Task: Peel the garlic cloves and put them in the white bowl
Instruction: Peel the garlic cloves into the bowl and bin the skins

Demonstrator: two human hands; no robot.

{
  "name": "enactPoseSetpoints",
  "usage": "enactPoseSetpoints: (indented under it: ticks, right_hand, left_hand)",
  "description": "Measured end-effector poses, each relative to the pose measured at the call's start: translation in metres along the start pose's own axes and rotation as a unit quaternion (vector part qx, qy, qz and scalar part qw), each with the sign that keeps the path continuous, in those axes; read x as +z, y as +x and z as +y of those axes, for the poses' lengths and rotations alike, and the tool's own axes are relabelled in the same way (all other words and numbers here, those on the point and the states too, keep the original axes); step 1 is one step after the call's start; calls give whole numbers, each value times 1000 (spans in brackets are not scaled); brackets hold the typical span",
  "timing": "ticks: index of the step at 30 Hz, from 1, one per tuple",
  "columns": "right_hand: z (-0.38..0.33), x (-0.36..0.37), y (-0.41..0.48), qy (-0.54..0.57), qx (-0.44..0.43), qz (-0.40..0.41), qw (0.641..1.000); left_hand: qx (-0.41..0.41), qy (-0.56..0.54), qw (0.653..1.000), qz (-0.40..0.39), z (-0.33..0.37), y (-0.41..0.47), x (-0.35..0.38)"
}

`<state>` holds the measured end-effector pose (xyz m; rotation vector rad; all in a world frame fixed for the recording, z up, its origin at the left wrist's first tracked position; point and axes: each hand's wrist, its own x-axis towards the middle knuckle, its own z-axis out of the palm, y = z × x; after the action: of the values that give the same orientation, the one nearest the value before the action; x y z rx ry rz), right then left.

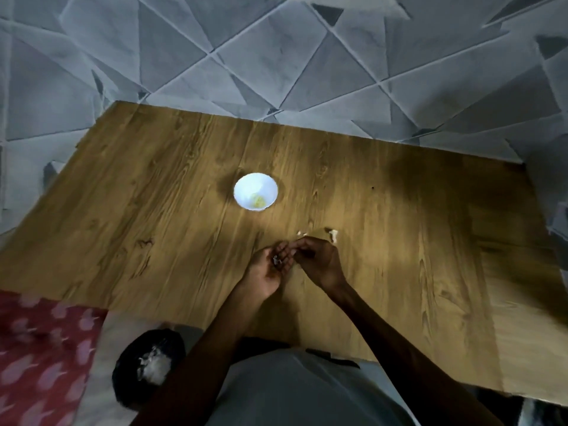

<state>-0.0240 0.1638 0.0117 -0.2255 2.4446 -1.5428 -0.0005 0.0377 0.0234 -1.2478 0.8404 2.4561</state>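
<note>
widest of all, grey carpet with pale triangular lines, wrapping the far and side edges of everything else. on it, broad brown wood-grain tabletop, far and right edges in view, near edge close against the body. lower left, red cloth with pale pink shapes; just beside it, black plastic bag holding white papery skins. mid-table, well apart from both hands, small round white bowl with yellowish peeled garlic in its bottom. nearer, left hand palm up, fingers loosely curled, cupping a small dark-and-pale piece, clove or skin, too small to tell. right hand touching the left fingertips, fingers drawn in as if to pinch; impossible to tell whether gripping anything. just beyond it, pale garlic scraps on the wood.

judged mid-peel, nothing ready for dropping in yet.

risks: a hard tug popping a slick clove out of the shallow cup and rolling it over the near edge onto the carpet; clinging skin riding along into the bowl.

room: open wood between hands and bowl, a short forward reach with nothing to knock; wide wood on both sides; nearest drop at the near edge, by the bag.
</note>
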Motion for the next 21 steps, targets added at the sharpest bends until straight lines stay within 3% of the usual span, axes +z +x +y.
enactPoseSetpoints:
  ticks: [3,10,17,21]
  right_hand:
    - [-17,23,-15,53,18,-37,998]
    - [-66,122,-45,59,-7,-173,983]
    - [-105,291,-106,-6,-47,-341,939]
    - [-89,412,-150,-47,-27,-438,898]
  left_hand:
    - [23,-36,999,26,8,-13,-29]
    - [77,-183,978,55,37,-55,-154]
    - [136,-288,937,143,56,-99,-334]
    - [113,-313,918,216,57,-85,-458]
